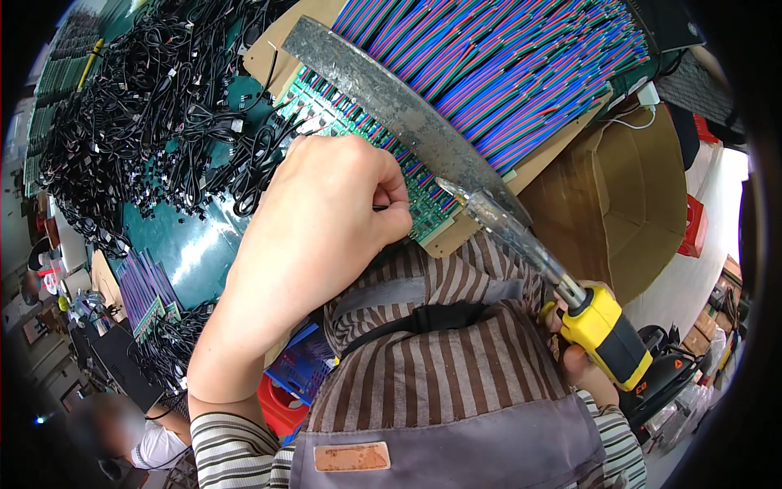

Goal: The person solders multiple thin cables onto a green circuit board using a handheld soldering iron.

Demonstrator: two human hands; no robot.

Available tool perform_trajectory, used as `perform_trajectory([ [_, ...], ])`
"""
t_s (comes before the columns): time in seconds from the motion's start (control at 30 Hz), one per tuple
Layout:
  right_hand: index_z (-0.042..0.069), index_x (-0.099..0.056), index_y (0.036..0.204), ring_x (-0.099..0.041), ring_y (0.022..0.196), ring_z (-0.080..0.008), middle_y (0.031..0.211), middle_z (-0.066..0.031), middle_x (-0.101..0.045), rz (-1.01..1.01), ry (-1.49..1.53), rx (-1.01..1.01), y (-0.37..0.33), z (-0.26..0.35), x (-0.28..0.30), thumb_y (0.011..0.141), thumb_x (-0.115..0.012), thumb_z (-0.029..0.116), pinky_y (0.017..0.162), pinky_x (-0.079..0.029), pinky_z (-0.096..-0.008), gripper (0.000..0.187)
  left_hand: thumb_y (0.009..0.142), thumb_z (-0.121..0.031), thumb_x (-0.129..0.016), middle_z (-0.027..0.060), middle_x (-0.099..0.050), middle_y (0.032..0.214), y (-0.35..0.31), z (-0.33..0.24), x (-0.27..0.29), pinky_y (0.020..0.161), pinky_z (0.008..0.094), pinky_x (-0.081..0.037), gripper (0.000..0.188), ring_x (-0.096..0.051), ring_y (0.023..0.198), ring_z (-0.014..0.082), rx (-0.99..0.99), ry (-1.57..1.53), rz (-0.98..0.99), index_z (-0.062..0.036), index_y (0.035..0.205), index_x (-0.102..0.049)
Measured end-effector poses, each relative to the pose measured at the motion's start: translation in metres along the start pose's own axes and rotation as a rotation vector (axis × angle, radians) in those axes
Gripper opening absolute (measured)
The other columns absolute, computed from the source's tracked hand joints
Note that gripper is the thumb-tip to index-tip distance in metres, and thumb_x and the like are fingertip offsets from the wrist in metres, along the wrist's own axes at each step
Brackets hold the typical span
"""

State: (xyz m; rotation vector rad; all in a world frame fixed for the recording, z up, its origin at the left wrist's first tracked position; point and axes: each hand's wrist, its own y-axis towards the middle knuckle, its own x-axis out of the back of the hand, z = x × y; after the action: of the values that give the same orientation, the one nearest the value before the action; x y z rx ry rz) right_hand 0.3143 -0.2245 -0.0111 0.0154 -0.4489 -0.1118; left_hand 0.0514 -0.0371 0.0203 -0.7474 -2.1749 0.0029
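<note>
Here, soldering gun in right fingers, circuit boards beside left fingers

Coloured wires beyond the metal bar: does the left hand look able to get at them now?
Probably yes, though not by sliding straight across: the metal bar lies between the left hand and the coloured wires, so the hand would likely need to go over it.

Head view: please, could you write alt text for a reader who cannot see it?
The right hand holds a yellow soldering gun, its tip near a metal bar across coloured wires. The left hand curls over green circuit boards, beside heaped black cables.
</note>
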Motion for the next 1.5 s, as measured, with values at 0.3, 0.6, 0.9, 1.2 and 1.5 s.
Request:
perform_trajectory([
  [0.3, -0.006, -0.052, 0.112, -0.062, 0.078, -0.018, 0.088, -0.01, -0.062, -0.047, 0.536, -0.262, -0.023, -0.018, -0.001, 0.083, -0.068, 0.048, 0.071, -0.05, -0.029, 0.063, 0.067, -0.003, -0.069, 0.0121, -0.066, 0.067, -0.004, 0.001, -0.004, 0.062, 0.0285, -0.053, 0.009, -0.066, 0.062, 0.0192, -0.005, 0.002, -0.027, 0.0039, 0.073, -0.067],
  [0.6, 0.002, -0.042, 0.13, -0.047, 0.064, -0.0118, 0.111, -0.0095, -0.051, 0.144, 0.445, -0.218, -0.016, -0.021, -0.001, 0.089, -0.052, 0.067, 0.061, -0.039, -0.0265, 0.078, 0.075, -0.008, -0.073, 0.0075, -0.065, 0.071, -0.026, -0.005, -0.013, 0.077, 0.0334, -0.04, 0.009, -0.061, 0.067, 0.0243, -0.121, 0.166, -0.226, -0.005, 0.082, -0.068],
  [0.9, 0.001, -0.042, 0.13, -0.047, 0.064, -0.0117, 0.116, -0.0103, -0.05, 0.137, 0.483, -0.225, -0.012, -0.022, -0.002, 0.089, -0.053, 0.067, 0.059, -0.039, -0.0265, 0.078, 0.084, -0.014, -0.074, 0.008, -0.072, 0.088, 0.023, 0.064, 0.031, 0.075, 0.0253, -0.051, 0.024, -0.065, 0.08, 0.0111, 0.112, -0.054, -0.687, 0.0025, 0.102, -0.072],
  [1.2, 0.003, -0.045, 0.13, -0.049, 0.065, -0.0121, 0.108, -0.0077, -0.054, 0.182, 0.382, -0.157, -0.021, -0.033, 0.006, 0.084, -0.056, 0.072, 0.059, -0.039, -0.0266, 0.084, 0.083, -0.007, -0.069, 0.0097, -0.072, 0.082, -0.001, 0.049, 0.036, 0.077, 0.03, -0.051, 0.011, -0.07, 0.079, 0.0185, -0.047, 0.078, -0.667, -0.0019, 0.092, -0.073],
  [1.5, -0.008, -0.061, 0.107, -0.065, 0.086, -0.0216, 0.102, -0.0171, -0.064, 0.122, 0.223, -0.232, -0.035, -0.033, 0.025, 0.076, -0.072, 0.046, 0.078, -0.051, -0.0306, 0.063, 0.065, -0.002, -0.073, -0.0026, -0.063, 0.083, -0.039, 0.011, -0.015, 0.078, 0.0356, -0.034, 0.027, -0.06, 0.08, 0.0164, -0.371, 0.256, -0.308, -0.0123, 0.09, -0.074],
])
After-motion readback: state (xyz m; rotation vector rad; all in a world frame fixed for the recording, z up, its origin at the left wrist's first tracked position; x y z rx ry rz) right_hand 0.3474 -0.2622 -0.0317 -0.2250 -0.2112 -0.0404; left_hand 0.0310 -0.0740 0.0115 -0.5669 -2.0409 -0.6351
